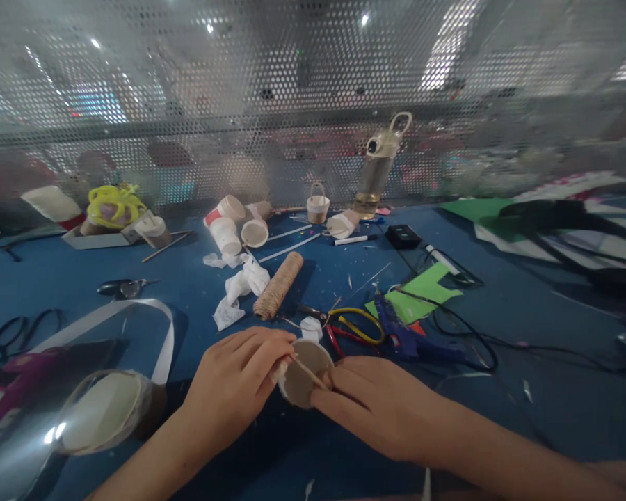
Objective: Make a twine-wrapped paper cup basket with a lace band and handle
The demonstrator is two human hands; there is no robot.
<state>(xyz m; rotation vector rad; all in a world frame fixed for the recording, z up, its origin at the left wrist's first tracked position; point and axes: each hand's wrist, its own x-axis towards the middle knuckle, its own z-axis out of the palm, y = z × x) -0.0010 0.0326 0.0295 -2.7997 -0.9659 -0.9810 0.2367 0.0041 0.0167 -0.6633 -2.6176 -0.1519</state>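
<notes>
At the near middle of the blue table (188, 278), a paper cup (296, 383) is being held between two bare hands, its open mouth facing up toward the camera. By the left hand (243, 372), the rim is being pinched at its left side, together with something white that is too small to be named. By the right hand (375, 403), a twine cord (309, 373) is being pinched between thumb and finger near the opposite rim, and the cord is being stretched across the mouth.

Because the cord is apparently being secured by fingertips only, it could be slipping away if either pinch were being loosened. The thin wall is being gripped from two sides, so the rim could be bent by too strong a squeeze. Just beyond the right hand, scissors (320, 316) and a blue glue gun (422, 346) are lying close together; by a careless forearm, the black cable (469, 330) could be caught and the gun pulled. Whether its tip is hot cannot be told.

The surface is being shared by a twine roll (279, 287), crumpled white tissue (243, 285), bright green paper (428, 296) and small scraps. At the back, a clear bottle (375, 174) is standing before a perforated metal screen (292, 160), through which blurred shapes and lights are being seen.
</notes>
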